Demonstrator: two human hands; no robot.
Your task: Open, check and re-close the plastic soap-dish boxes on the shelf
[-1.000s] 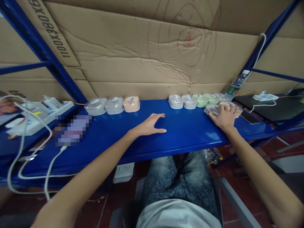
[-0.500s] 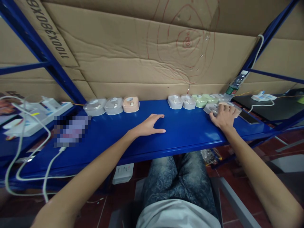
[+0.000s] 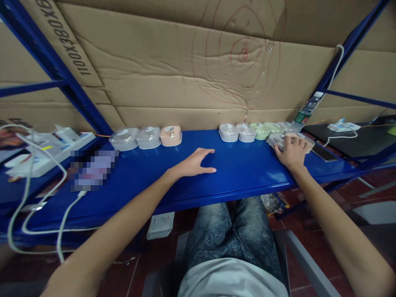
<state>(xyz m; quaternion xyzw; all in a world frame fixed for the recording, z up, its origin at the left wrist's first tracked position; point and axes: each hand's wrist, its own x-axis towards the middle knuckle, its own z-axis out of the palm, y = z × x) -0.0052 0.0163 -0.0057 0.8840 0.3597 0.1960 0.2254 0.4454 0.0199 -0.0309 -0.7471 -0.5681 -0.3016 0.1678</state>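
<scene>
My left hand (image 3: pixel 196 163) is over the middle of the blue tabletop (image 3: pixel 238 169), thumb and fingers apart, with nothing between them. Toward the right end, my right hand (image 3: pixel 293 152) is curled over a small pale plastic box (image 3: pixel 307 144) with a clear lid. My fingers cover much of it; its underside is hidden. A grey box (image 3: pixel 274 140) lies close beside my right thumb. Left of that, along the back, are two grey boxes, one of them this box (image 3: pixel 228 132), and green ones (image 3: pixel 260 130). Another group has two grey boxes (image 3: pixel 148 137) and an orange box (image 3: pixel 171 135).
A water bottle (image 3: pixel 306 111) leans at the back right, and a dark phone (image 3: pixel 324 154) lies by the right hand. On the left are a blurred-out phone (image 3: pixel 94 170) on a white cable (image 3: pixel 63 222) and power strips (image 3: pixel 49 154). Cardboard (image 3: pixel 154 62) walls the back.
Both hands stay nearly where they were. The right hand and the box under it show at most a very slight shift to the right.
</scene>
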